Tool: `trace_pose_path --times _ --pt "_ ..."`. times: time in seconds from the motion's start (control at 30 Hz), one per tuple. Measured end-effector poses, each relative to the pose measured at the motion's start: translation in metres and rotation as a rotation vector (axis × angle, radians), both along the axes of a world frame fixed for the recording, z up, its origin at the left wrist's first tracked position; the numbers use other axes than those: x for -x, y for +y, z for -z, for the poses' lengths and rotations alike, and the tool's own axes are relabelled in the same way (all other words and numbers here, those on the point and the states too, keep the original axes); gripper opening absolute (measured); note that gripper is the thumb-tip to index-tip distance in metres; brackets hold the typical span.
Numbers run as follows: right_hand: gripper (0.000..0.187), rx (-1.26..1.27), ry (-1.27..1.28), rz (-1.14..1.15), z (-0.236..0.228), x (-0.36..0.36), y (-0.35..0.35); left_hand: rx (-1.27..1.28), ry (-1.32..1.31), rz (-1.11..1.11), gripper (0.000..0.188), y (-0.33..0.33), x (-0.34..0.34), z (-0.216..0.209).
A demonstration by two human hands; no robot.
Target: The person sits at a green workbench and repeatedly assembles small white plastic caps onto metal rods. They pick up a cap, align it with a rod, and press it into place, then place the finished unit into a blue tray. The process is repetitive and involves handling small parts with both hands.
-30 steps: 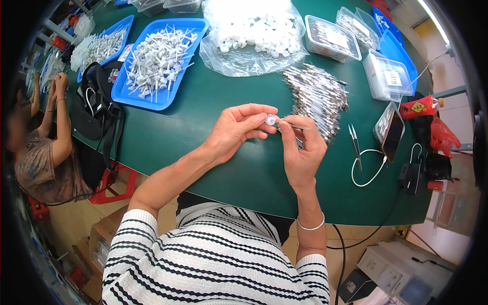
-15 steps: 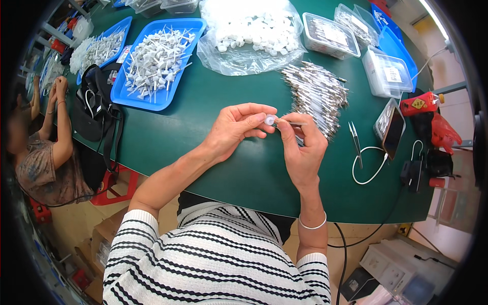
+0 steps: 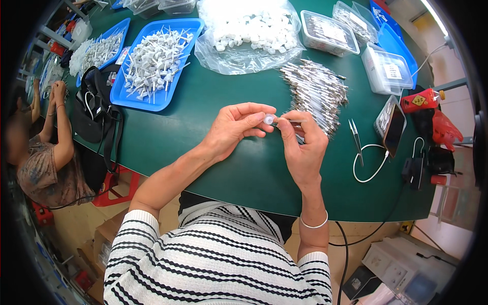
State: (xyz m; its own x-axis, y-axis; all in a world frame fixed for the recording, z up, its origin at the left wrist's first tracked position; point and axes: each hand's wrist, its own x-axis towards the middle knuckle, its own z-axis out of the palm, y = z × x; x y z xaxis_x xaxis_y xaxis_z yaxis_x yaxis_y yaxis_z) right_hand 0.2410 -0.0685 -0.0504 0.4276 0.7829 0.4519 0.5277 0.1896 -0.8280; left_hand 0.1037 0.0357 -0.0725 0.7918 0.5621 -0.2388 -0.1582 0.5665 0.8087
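Your left hand (image 3: 230, 128) pinches the small white cap (image 3: 268, 119), nearer than the rod pile (image 3: 316, 96) and left of it, your right hand (image 3: 305, 152) pinching a slim part (image 3: 297, 120) alongside; steady, aligned grips appear advisable.

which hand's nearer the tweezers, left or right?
Right. The right hand is to the left of the tweezers, not touching them; the left hand is farther left, with the right hand between it and the tweezers.
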Motion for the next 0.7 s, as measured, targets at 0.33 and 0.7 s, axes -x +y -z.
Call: trace_pose_path --times 0.33,0.7 --pt "0.008 -0.001 -0.020 0.007 -0.0020 0.0009 0.0002 0.087 -0.014 0.017 0.026 0.0012 0.0006 -0.0005" --pt "0.009 0.008 0.014 0.016 -0.0002 0.0009 -0.0007 0.130 -0.017 0.022 0.026 0.0022 0.0007 0.0006"
